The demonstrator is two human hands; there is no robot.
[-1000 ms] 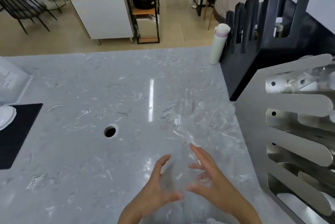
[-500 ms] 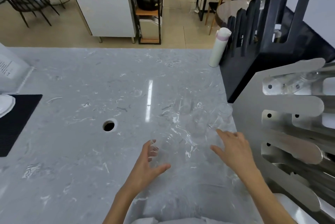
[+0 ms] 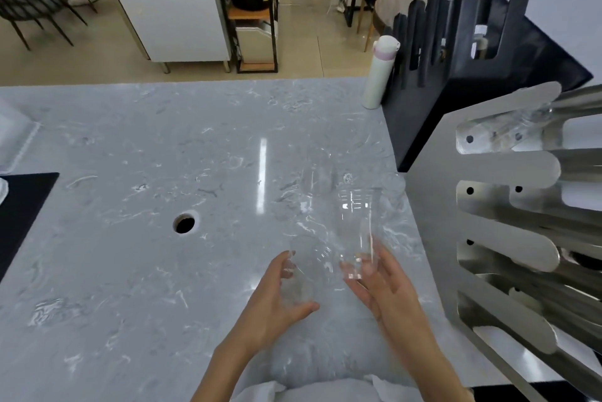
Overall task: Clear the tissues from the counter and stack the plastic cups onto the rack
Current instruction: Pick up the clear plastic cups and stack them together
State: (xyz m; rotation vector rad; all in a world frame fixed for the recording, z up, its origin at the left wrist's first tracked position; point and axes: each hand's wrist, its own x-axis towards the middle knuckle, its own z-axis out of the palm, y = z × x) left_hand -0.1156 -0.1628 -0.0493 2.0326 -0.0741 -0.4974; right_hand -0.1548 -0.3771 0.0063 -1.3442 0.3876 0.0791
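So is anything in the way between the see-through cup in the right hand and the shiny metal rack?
Nothing visible is. The right hand holds a clear plastic cup upright, and the silver rack stands just to its right. Only bare counter shows between them. The left hand holds another clear cup on the far side.

Beige tiled floor [image 3: 309,53], white cabinet [image 3: 176,20], black shelf [image 3: 250,7].

Left hand [image 3: 280,294] and right hand [image 3: 387,287] (forearms bare) raised side by side near the counter's near edge, fingers curled, each apparently gripping something clear.
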